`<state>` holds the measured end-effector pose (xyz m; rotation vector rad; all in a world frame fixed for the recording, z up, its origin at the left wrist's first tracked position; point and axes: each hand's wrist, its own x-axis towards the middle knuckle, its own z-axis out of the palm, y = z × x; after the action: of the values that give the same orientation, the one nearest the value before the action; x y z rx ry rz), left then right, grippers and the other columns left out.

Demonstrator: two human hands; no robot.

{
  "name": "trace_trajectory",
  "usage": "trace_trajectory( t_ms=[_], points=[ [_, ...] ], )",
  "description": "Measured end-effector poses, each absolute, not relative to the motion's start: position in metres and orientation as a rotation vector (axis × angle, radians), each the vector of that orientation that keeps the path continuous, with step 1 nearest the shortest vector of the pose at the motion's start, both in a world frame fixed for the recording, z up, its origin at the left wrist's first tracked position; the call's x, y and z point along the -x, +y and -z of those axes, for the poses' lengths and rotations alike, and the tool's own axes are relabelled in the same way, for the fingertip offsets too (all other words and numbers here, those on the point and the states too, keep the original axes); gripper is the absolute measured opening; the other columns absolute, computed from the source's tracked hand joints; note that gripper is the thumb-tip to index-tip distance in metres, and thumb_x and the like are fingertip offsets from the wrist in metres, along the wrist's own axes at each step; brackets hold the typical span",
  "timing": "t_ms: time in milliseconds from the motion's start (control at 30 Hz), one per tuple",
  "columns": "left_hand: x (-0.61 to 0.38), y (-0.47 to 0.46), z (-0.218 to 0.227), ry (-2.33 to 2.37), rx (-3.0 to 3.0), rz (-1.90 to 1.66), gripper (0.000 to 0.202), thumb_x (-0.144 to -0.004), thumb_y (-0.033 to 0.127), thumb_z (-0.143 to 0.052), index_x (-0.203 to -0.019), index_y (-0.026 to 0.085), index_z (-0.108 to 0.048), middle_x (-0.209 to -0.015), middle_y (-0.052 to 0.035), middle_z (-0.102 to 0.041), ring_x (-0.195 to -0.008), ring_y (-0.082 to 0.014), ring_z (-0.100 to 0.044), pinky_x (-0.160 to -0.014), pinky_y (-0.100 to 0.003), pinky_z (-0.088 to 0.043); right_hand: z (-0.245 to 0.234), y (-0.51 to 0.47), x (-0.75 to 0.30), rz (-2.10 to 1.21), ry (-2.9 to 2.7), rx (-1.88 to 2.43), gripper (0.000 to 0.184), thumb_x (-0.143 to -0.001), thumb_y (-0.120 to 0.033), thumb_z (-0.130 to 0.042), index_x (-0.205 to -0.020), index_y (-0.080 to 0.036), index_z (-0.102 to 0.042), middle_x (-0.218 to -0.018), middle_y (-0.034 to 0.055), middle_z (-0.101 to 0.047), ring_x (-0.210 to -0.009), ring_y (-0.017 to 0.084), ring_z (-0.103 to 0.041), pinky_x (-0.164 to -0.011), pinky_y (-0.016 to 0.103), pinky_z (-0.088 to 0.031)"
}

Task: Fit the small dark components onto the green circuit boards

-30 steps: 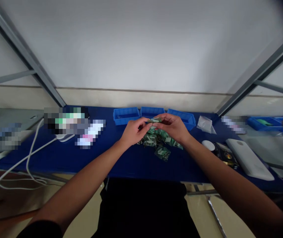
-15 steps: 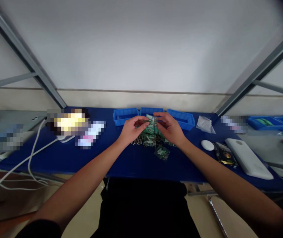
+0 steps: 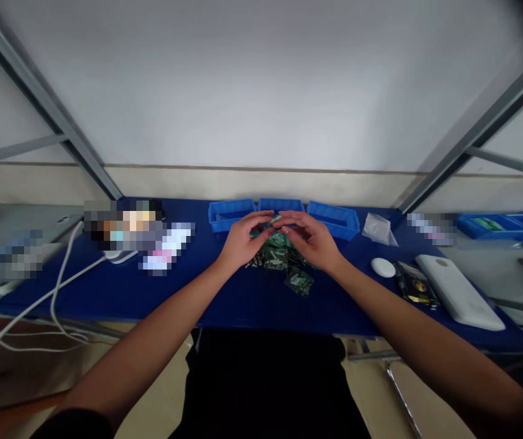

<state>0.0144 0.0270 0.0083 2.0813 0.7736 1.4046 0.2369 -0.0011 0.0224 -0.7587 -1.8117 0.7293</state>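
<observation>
Above a pile of small clear bags with green and white parts (image 3: 276, 259), my two hands come together fingertip to fingertip. My left hand (image 3: 243, 239) pinches a small clear plastic packet (image 3: 274, 222) with green and white contents between thumb and fingers. Curled in from the other side, my right hand (image 3: 313, 238) has its fingers closed on the same packet, whose edge shows between the hands; the rest is hidden. One clear packet (image 3: 300, 281) lies a little apart at the front of the pile.
Three blue bins, a left one (image 3: 231, 213), a middle one (image 3: 281, 204) and a right one (image 3: 334, 219), line the table's back. Rightward lie a clear bag (image 3: 379, 228), a white round case (image 3: 383, 267) and a white power bank (image 3: 458, 292). White cables (image 3: 60, 292) run at left.
My hands have drawn closer together, and the right fingers have come in against the left fingertips. The packet between them has tilted and shows less of its face.
</observation>
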Motion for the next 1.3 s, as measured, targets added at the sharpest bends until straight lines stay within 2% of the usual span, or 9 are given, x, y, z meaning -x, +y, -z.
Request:
trace_trajectory(
  t_ms=[100,233,300,400,600,767,900,1133,1300],
  points=[
    [-0.013,0.03,-0.008,0.811,-2.037,-1.448,0.019,-0.101,0.035,-0.071,-0.112,0.022,-0.079,-0.13,-0.0122,-0.073,-0.118,-0.0255,-0.072,-0.092,-0.038,-0.063,-0.021,0.002,-0.236,-0.603,-1.761,0.813,0.036,-0.101,-0.041,-0.07,-0.135,-0.03,-0.065,-0.115,0.0077,-0.075,-0.105,0.024,-0.074,-0.089,0.042,-0.065],
    [-0.013,0.029,-0.008,0.848,-2.019,-1.392,0.02,-0.102,0.038,-0.07,-0.104,0.021,-0.08,-0.101,-0.0074,-0.073,-0.085,-0.0177,-0.07,-0.07,-0.028,-0.056,-0.018,0.003,-0.234,-0.494,-1.718,0.847,0.05,-0.094,-0.041,-0.079,-0.14,-0.031,-0.063,-0.133,0.0115,-0.066,-0.113,0.026,-0.07,-0.082,0.04,-0.066],
    [-0.014,0.028,-0.008,0.835,-2.03,-1.359,0.02,-0.101,0.038,-0.071,-0.102,0.021,-0.08,-0.095,-0.006,-0.074,-0.079,-0.0166,-0.068,-0.069,-0.028,-0.054,-0.015,0.005,-0.234,-0.58,-1.727,0.85,0.045,-0.092,-0.042,-0.081,-0.133,-0.031,-0.067,-0.132,0.0103,-0.069,-0.113,0.027,-0.07,-0.085,0.041,-0.066],
    [-0.014,0.028,-0.006,0.8,-1.98,-1.333,0.018,-0.098,0.037,-0.075,-0.104,0.021,-0.08,-0.095,-0.0053,-0.078,-0.083,-0.0178,-0.071,-0.076,-0.029,-0.055,-0.01,0.008,-0.235,-0.731,-1.723,0.873,0.032,-0.093,-0.045,-0.08,-0.119,-0.028,-0.072,-0.116,0.0072,-0.077,-0.103,0.025,-0.074,-0.089,0.043,-0.065],
    [-0.013,0.03,-0.004,0.799,-1.889,-1.256,0.024,-0.097,0.043,-0.075,-0.104,0.021,-0.082,-0.094,-0.0052,-0.08,-0.084,-0.0186,-0.073,-0.078,-0.031,-0.057,-0.006,0.012,-0.236,-0.867,-1.626,0.859,0.031,-0.088,-0.048,-0.085,-0.107,-0.027,-0.073,-0.099,0.0042,-0.08,-0.087,0.023,-0.076,-0.082,0.04,-0.064],
    [-0.012,0.033,-0.002,0.781,-1.802,-1.254,0.029,-0.09,0.044,-0.082,-0.105,0.02,-0.081,-0.102,-0.0082,-0.081,-0.09,-0.0209,-0.075,-0.083,-0.034,-0.06,-0.012,0.008,-0.234,-0.846,-1.652,0.875,0.031,-0.087,-0.05,-0.084,-0.103,-0.026,-0.074,-0.102,0.0058,-0.081,-0.091,0.023,-0.077,-0.085,0.041,-0.064],
    [-0.011,0.033,-0.002,0.753,-1.8,-1.216,0.028,-0.091,0.044,-0.081,-0.107,0.02,-0.081,-0.102,-0.0074,-0.081,-0.091,-0.0206,-0.075,-0.084,-0.033,-0.06,-0.016,0.006,-0.234,-0.798,-1.692,0.889,0.031,-0.088,-0.05,-0.083,-0.104,-0.026,-0.074,-0.102,0.0062,-0.081,-0.091,0.024,-0.077,-0.087,0.042,-0.065],
    [-0.017,0.029,-0.002,0.739,-1.874,-1.237,0.026,-0.094,0.043,-0.079,-0.105,0.02,-0.079,-0.106,-0.0089,-0.081,-0.095,-0.0221,-0.076,-0.085,-0.034,-0.061,-0.018,0.005,-0.235,-0.716,-1.701,0.927,0.022,-0.085,-0.034,-0.079,-0.1,-0.024,-0.066,-0.093,0.0033,-0.077,-0.081,0.02,-0.073,-0.079,0.036,-0.062],
    [-0.018,0.028,0.001,0.715,-1.799,-1.231,0.029,-0.093,0.039,-0.079,-0.116,0.021,-0.075,-0.103,-0.0074,-0.081,-0.085,-0.0195,-0.077,-0.08,-0.033,-0.063,-0.018,0.004,-0.233,-0.636,-1.719,0.938,0.022,-0.085,-0.029,-0.076,-0.103,-0.025,-0.063,-0.093,0.0021,-0.073,-0.081,0.019,-0.071,-0.079,0.034,-0.06]
  ],
)
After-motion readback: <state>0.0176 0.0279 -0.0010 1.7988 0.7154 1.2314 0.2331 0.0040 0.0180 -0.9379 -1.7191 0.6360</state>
